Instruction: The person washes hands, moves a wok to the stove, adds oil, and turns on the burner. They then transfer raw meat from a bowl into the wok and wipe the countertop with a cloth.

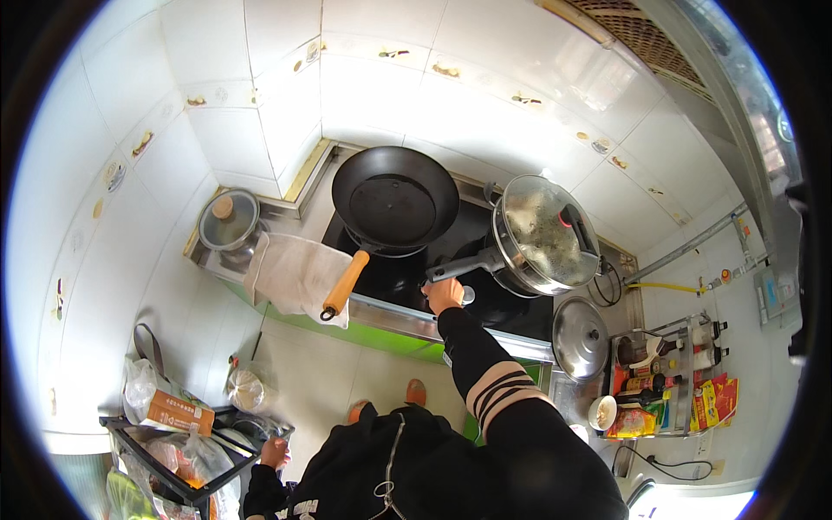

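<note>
My right hand (445, 296) is at the front of the black gas stove (383, 279), its fingers curled just below the end of a grey pot handle (465, 265). Beside it shows a silver stove knob (468, 296). Whether the fingers grip a knob or touch the handle cannot be made out. That handle belongs to a steel pot (517, 250) on the right burner, under a fogged glass lid (543, 221). A black frying pan (393, 201) with a wooden handle (346, 286) sits on the left burner. My left hand (275, 453) hangs low, fingers curled, by a black rack (162, 478).
A beige cloth (296, 273) drapes over the counter edge below a small glass-lidded pot (229, 224). To the right are a steel lid (580, 338), a white bowl (603, 413) and a seasoning rack (682, 383). A yellow gas hose (666, 286) runs along the wall.
</note>
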Demonstrator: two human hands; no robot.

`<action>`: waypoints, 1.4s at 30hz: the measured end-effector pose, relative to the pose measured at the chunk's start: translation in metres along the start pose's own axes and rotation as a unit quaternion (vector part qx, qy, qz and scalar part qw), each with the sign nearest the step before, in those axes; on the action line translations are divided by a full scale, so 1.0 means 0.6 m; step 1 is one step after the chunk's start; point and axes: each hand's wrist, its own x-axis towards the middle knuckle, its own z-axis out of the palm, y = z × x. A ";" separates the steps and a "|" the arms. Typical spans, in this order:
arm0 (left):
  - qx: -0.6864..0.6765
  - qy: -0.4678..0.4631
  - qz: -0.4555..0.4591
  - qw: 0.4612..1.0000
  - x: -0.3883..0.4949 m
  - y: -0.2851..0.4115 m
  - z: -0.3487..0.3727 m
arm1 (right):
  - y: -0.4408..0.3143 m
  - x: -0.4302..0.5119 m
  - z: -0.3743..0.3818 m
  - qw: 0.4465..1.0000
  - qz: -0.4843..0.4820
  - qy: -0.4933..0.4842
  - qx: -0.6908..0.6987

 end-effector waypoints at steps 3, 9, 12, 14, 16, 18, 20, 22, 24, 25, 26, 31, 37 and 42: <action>-0.004 0.022 -0.005 1.000 -0.009 -0.004 0.008 | 0.005 0.010 0.018 1.000 -0.018 0.003 -0.014; -0.009 0.026 0.010 1.000 -0.004 0.017 0.037 | 0.020 0.009 0.029 0.998 -0.055 -0.017 -0.023; -0.031 0.033 -0.001 0.999 -0.001 0.030 0.059 | 0.029 0.002 0.028 0.993 -0.114 0.031 -0.020; -0.028 0.029 0.010 0.999 0.004 0.036 0.069 | 0.035 0.004 0.027 0.987 -0.147 0.036 -0.051; -0.019 0.029 0.009 0.999 0.006 0.033 0.076 | 0.042 0.008 0.026 0.980 -0.177 0.013 -0.088; -0.041 0.026 0.020 0.999 0.008 0.024 0.081 | 0.050 0.012 0.025 0.969 -0.219 0.014 -0.109; -0.066 0.027 0.016 0.997 0.009 0.014 0.083 | 0.057 0.013 0.027 0.963 -0.249 0.042 -0.098; -0.074 0.028 0.033 0.996 0.008 0.002 0.083 | 0.062 0.016 0.030 0.961 -0.259 0.031 -0.088; -0.063 0.036 0.030 0.997 0.005 -0.007 0.086 | 0.066 0.019 0.033 0.960 -0.265 0.027 -0.082; -0.073 0.038 0.037 0.996 0.004 -0.011 0.089 | 0.068 0.020 0.035 0.959 -0.271 0.035 -0.075; -0.072 0.042 0.036 0.996 0.001 -0.015 0.093 | 0.069 0.021 0.036 0.957 -0.277 0.043 -0.068; -0.082 0.059 0.034 0.994 -0.014 -0.025 0.110 | 0.073 0.024 0.036 0.963 -0.259 0.007 -0.078; -0.094 0.055 0.031 0.994 -0.024 -0.030 0.121 | 0.071 0.019 0.027 0.953 -0.293 0.053 -0.056; -0.081 0.065 0.026 0.994 -0.021 -0.036 0.122 | 0.067 0.019 0.023 0.954 -0.292 0.046 -0.056</action>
